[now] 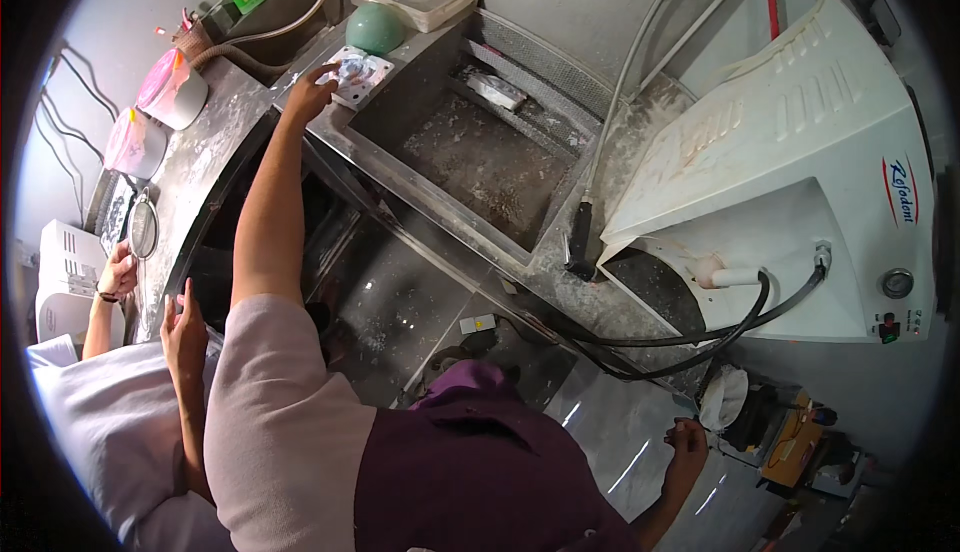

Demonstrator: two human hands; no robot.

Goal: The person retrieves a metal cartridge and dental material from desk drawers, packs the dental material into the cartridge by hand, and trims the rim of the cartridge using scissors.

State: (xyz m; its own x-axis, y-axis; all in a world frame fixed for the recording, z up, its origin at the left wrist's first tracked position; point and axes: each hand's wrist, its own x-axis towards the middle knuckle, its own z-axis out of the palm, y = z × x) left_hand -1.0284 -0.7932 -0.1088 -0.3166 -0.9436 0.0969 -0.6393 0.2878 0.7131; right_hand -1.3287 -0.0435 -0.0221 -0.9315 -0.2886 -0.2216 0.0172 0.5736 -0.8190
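Whitish slab (366, 74), upper left: left hand (308, 98) reaches over, fingers parted. Right hand (687, 440) curls lower right, hold unclear from here.

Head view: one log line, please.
left hand: at spotted white item | right hand: at side, grip unclear | co-worker's hand: holding strainer

A flat, whitish piece (372, 70), roughly four-sided, lies on the grey desk (325, 124) beside the sunken basin (455, 167). Its upper surface carries bluish-grey smears toward the middle and small reddish spots nearer the right edge. It sits just beside a rounded, pale green bowl (375, 30). Part of its left side is hidden, and its finer detail is too small to tell.
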